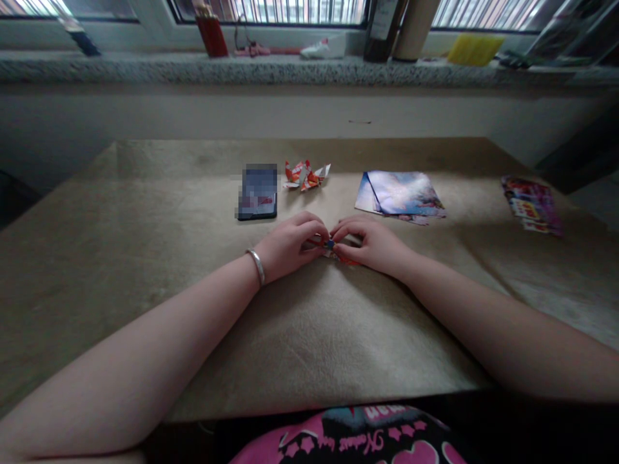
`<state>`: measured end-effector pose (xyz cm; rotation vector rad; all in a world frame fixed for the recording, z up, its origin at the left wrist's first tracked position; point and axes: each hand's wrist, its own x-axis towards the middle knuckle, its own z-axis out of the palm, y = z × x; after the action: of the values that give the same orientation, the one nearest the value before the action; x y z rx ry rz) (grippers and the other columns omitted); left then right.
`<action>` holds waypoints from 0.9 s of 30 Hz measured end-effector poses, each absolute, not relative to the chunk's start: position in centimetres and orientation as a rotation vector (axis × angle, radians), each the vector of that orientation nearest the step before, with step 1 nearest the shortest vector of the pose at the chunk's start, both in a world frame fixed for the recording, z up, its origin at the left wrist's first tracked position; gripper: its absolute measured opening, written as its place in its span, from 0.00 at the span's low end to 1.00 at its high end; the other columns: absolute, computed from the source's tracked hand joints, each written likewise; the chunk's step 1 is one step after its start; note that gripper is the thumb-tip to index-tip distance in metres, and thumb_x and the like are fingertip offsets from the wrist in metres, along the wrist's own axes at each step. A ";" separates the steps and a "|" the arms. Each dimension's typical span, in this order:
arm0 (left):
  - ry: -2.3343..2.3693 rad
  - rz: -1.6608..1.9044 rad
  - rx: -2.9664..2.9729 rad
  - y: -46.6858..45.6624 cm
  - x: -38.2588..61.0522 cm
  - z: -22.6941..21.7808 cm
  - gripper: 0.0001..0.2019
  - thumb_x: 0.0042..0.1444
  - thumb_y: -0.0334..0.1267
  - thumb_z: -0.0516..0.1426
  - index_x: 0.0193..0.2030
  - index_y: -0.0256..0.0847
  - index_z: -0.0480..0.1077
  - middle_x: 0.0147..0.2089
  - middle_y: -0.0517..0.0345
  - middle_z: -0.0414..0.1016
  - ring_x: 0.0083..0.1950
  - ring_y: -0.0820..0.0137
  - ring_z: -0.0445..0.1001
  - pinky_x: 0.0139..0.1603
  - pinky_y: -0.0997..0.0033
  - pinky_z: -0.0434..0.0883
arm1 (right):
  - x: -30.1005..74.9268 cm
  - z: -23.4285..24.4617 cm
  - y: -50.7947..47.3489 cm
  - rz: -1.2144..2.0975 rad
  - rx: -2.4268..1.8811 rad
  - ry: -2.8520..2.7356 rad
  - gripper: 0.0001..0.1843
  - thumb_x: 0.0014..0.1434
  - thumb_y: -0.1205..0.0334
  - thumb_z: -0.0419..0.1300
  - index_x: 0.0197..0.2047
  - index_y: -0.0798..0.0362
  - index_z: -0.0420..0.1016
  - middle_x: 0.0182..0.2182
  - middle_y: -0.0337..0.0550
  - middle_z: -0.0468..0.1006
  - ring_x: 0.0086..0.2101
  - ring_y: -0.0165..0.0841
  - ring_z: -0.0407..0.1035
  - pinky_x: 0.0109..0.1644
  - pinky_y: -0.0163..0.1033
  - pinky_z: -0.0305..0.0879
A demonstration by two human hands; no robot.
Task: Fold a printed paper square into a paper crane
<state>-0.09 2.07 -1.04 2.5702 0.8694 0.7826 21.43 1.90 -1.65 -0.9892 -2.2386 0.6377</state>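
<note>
My left hand (290,245) and my right hand (370,243) meet at the middle of the table, fingertips together on a small folded piece of coloured paper (338,254), red and blue, which lies mostly hidden under them. A silver bangle (256,265) circles my left wrist. Behind my hands lie finished folded paper shapes (305,175) in red and white. A phone (258,191) lies flat to their left.
A stack of printed paper sheets (403,193) lies at the right back of the beige-covered table (120,258). More printed sheets (532,205) sit near the right edge. A stone windowsill (145,67) behind holds a red cup (211,33), bottles and a yellow item (474,49).
</note>
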 end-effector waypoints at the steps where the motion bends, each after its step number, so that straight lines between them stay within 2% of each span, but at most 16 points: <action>1: 0.874 0.774 2.567 2.0 -0.1 -1.0 0.06 0.56 0.34 0.57 0.41 0.38 0.69 0.43 0.54 0.70 0.43 0.73 0.72 0.45 0.73 0.72 | 21.4 -1.6 1.9 0.649 -0.995 -2.229 0.03 0.54 0.63 0.61 0.32 0.51 0.76 0.37 0.43 0.80 0.42 0.35 0.72 0.51 0.44 0.64; 6: 0.964 0.700 2.563 1.7 0.2 -1.0 0.05 0.55 0.34 0.58 0.39 0.38 0.69 0.38 0.58 0.72 0.36 0.75 0.72 0.38 0.77 0.70 | 21.1 -1.6 1.6 0.624 -1.085 -2.214 0.02 0.52 0.65 0.62 0.31 0.51 0.76 0.33 0.42 0.79 0.38 0.35 0.72 0.46 0.42 0.65; 11: 1.029 0.711 2.539 1.6 0.4 -1.0 0.09 0.53 0.32 0.59 0.41 0.38 0.68 0.32 0.63 0.72 0.31 0.76 0.69 0.33 0.78 0.67 | 20.8 -1.4 1.1 0.550 -1.135 -2.209 0.03 0.51 0.66 0.60 0.31 0.52 0.75 0.29 0.41 0.76 0.32 0.32 0.69 0.36 0.37 0.64; 17: 0.916 0.737 2.745 1.9 0.1 -0.8 0.02 0.55 0.32 0.57 0.36 0.38 0.69 0.36 0.58 0.72 0.37 0.72 0.70 0.39 0.74 0.68 | 20.7 -0.5 0.6 0.204 -1.028 -2.379 0.04 0.51 0.68 0.57 0.31 0.52 0.72 0.31 0.43 0.76 0.35 0.34 0.68 0.37 0.37 0.61; 20: 0.863 0.697 2.816 1.8 0.0 -0.5 0.04 0.58 0.35 0.56 0.37 0.39 0.70 0.37 0.55 0.73 0.38 0.71 0.70 0.41 0.72 0.68 | 20.7 -0.4 0.4 0.086 -1.030 -2.433 0.04 0.52 0.67 0.56 0.31 0.52 0.72 0.32 0.44 0.77 0.33 0.35 0.68 0.34 0.37 0.60; 27: 0.745 0.584 2.871 1.5 -0.1 -0.2 0.05 0.58 0.37 0.56 0.36 0.41 0.73 0.39 0.55 0.75 0.38 0.71 0.71 0.41 0.71 0.68 | 21.4 -0.5 0.5 0.201 -0.932 -2.559 0.04 0.52 0.67 0.57 0.32 0.51 0.72 0.32 0.43 0.76 0.35 0.34 0.68 0.37 0.37 0.61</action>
<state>-0.14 1.54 -0.20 2.8712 0.7454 0.5839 21.44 0.55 -0.52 -0.9321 -2.5590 0.2008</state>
